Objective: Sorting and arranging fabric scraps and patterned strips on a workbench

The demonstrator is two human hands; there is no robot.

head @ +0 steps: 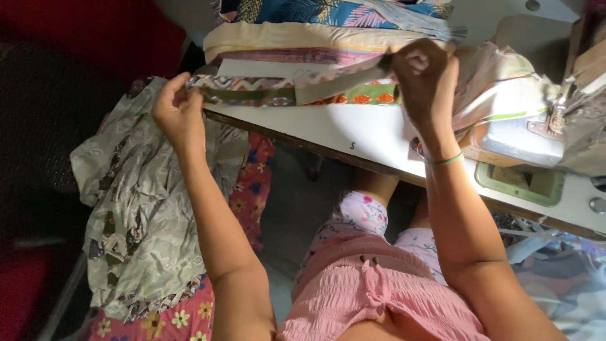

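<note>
Left hand (178, 110): fingers pinched on one end of long narrow zigzag-patterned fabric strip (284, 88) | Right hand (424, 76): fingers fisted on other end | Strip: stretched taut above white table (353, 136) edge, before stacked printed cloths (315, 31) | Sewing machine (568, 120): right.

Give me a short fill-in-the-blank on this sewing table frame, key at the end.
1. Both hands hold one patterned fabric strip: the left hand grips one end and the ____ hand grips the other.
2. The strip is stretched above the edge of the white ____.
3. A thin ____ band circles the right wrist.
4. Folded fabrics lie in a ____ behind the strip.

Missing words: right; table; green; stack
</note>
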